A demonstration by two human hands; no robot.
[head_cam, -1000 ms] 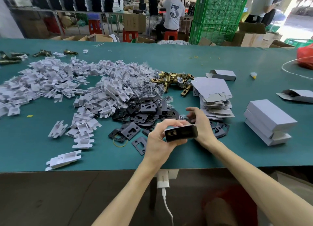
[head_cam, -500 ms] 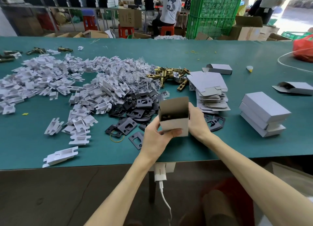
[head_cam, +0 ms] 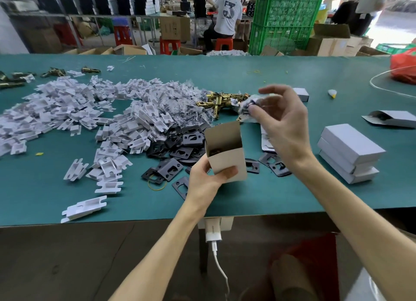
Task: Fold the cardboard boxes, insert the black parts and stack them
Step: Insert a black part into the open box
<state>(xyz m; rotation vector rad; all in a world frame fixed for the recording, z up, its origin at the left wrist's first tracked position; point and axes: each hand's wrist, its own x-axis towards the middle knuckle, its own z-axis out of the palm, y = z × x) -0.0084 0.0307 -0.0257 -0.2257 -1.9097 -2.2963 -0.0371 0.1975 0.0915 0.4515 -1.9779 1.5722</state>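
Note:
My left hand (head_cam: 206, 180) grips an upright cardboard box (head_cam: 226, 153) by its lower end; its top flap stands open and dark parts show inside. My right hand (head_cam: 280, 122) hovers above and to the right of the box, pinching a small clear bag of dark bits (head_cam: 247, 108) between thumb and fingers. Black metal plates (head_cam: 177, 147) lie heaped on the green table (head_cam: 247, 194) behind and beside the box. Three closed white boxes (head_cam: 350, 152) are stacked at the right. Flat box blanks (head_cam: 266, 143) are mostly hidden behind my right hand.
A large spread of white plastic inserts (head_cam: 90, 118) covers the left half of the table. Brass latch parts (head_cam: 219, 100) lie behind the black plates. A half-folded box (head_cam: 391, 118) and a red bag (head_cam: 405, 66) sit far right. A charger (head_cam: 212, 232) hangs under the table edge.
My right hand has left the box, lifted up and to the right, and now holds a small bag. The box stays upright in my left hand with its flap open.

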